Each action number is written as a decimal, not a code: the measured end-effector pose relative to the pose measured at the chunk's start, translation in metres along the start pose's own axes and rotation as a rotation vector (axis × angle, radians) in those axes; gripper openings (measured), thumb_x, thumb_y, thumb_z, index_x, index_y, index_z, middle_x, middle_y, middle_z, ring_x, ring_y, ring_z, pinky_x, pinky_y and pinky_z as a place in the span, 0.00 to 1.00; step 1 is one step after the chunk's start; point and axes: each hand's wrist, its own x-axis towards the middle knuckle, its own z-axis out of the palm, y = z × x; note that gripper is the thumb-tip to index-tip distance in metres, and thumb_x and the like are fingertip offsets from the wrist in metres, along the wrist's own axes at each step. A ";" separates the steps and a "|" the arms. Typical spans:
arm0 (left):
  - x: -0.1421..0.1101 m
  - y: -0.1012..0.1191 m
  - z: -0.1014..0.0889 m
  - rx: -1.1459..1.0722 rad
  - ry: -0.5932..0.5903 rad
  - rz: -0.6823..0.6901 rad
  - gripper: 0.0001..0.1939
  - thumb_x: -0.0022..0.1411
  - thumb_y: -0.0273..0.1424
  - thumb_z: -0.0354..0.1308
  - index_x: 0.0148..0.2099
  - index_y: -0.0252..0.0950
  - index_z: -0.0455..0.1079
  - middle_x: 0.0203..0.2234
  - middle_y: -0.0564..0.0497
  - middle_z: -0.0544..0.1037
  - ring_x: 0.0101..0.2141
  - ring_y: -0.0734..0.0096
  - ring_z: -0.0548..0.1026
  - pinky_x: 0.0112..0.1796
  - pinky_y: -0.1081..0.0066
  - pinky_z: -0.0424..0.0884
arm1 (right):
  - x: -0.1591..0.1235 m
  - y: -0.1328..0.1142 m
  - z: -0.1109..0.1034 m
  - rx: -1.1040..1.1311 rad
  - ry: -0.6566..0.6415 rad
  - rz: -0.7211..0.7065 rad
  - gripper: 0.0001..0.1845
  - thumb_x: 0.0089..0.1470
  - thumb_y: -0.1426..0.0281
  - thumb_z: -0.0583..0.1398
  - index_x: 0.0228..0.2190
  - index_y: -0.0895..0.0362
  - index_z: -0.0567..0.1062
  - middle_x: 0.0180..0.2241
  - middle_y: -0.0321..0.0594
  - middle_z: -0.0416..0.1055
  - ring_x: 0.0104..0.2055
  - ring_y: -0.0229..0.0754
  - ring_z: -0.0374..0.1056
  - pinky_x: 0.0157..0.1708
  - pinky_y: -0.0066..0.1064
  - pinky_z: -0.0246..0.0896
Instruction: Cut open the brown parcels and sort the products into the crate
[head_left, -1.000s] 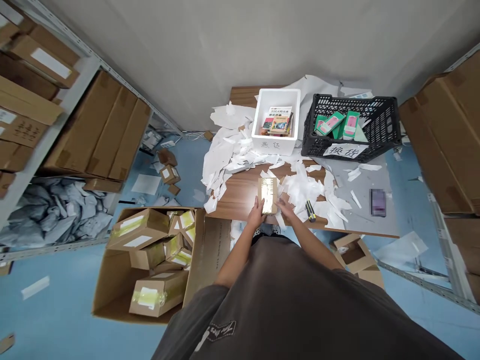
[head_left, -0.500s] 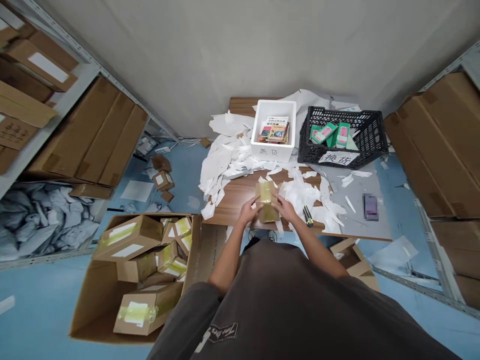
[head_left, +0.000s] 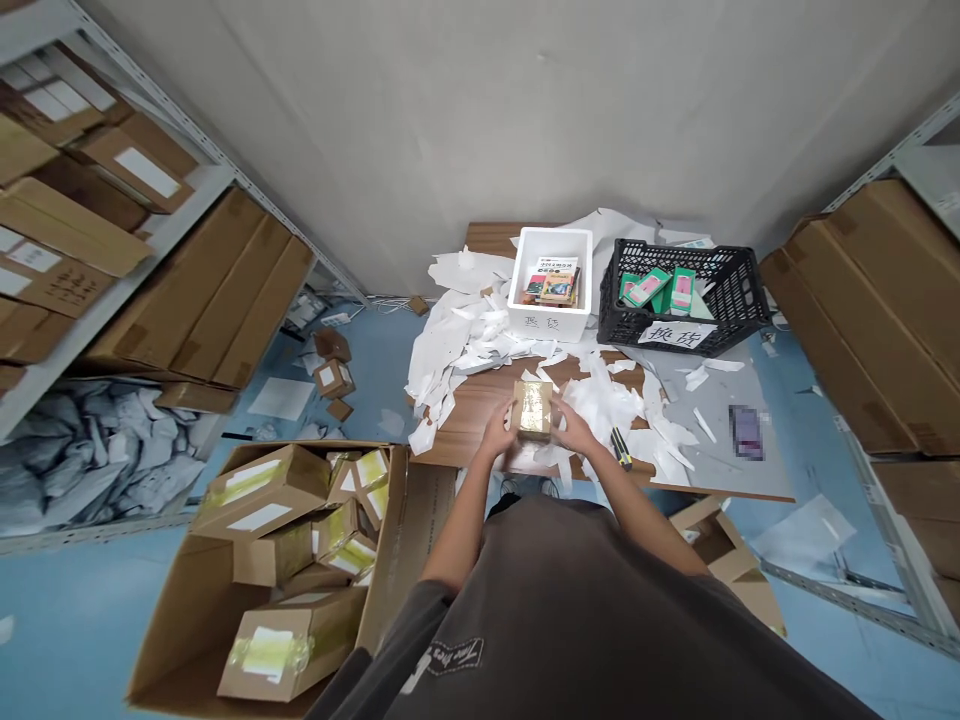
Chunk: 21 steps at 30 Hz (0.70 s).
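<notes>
A small cardboard box with shiny clear tape over its top is held between my two hands at the front of the wooden table. My left hand grips its left side, and my right hand presses on the right side. Just right of my right hand lies a yellow and black box cutter. Torn white paper is scattered beside the box and around the cutter.
Behind the box stand a white foam bin holding books and a black plastic crate with green packages. A large carton of taped parcels sits at the lower left. Shelves with cartons flank both sides. A blurred-out phone-like object lies at right.
The box has turned in my hands, from its long taped face showing to a shorter, squarer one. My head view has shifted slightly, so the surroundings sit lower.
</notes>
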 end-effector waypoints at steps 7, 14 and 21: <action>0.002 0.005 0.010 -0.062 -0.073 0.020 0.39 0.68 0.29 0.58 0.79 0.40 0.59 0.71 0.39 0.69 0.65 0.55 0.73 0.63 0.56 0.73 | -0.010 -0.003 0.002 -0.033 0.073 0.021 0.36 0.67 0.62 0.59 0.73 0.46 0.66 0.67 0.42 0.72 0.66 0.56 0.72 0.65 0.50 0.67; 0.048 0.008 0.033 -0.225 -0.114 -0.033 0.48 0.69 0.32 0.62 0.83 0.39 0.43 0.75 0.37 0.63 0.69 0.51 0.69 0.65 0.54 0.70 | 0.057 0.003 -0.024 -0.013 0.135 0.260 0.42 0.70 0.59 0.55 0.78 0.56 0.54 0.62 0.49 0.78 0.61 0.57 0.76 0.63 0.48 0.69; 0.017 -0.025 0.057 0.017 -0.100 -0.037 0.42 0.63 0.24 0.61 0.78 0.35 0.61 0.76 0.39 0.61 0.76 0.51 0.57 0.75 0.52 0.54 | 0.015 0.041 0.011 -0.047 0.027 0.124 0.53 0.55 0.72 0.61 0.78 0.57 0.52 0.73 0.51 0.63 0.70 0.59 0.65 0.69 0.51 0.62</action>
